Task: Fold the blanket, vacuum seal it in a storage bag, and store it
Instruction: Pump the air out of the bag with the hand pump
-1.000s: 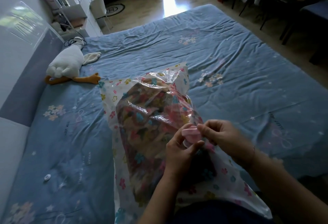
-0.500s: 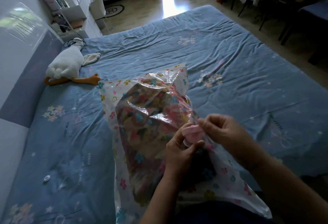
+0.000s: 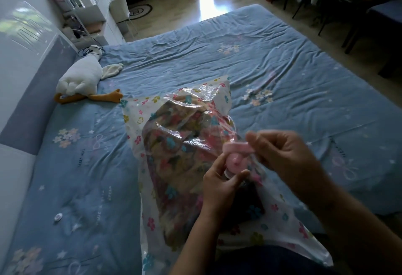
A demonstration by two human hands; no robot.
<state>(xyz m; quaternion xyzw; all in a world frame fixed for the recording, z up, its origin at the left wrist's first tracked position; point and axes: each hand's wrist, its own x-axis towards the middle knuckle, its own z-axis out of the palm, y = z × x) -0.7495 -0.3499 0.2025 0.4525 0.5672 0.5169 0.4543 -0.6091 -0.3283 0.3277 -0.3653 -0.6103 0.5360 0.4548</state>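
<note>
A clear storage bag printed with small flowers lies on the blue bed in front of me. Inside it sits the folded floral blanket. On the bag's top side is a pink round valve. My left hand grips the valve's base through the plastic. My right hand pinches the pink valve cap, which is lifted just above the valve. The near end of the bag rests against my lap.
A white plush goose with orange feet lies at the bed's left by the padded headboard. A small white round object lies on the sheet at the near left. Shelves, a chair and dark furniture stand beyond the bed.
My right hand has pulled the pink cap up off the valve and moved slightly right. The left hand keeps its hold on the valve base. The bag has not shifted.
</note>
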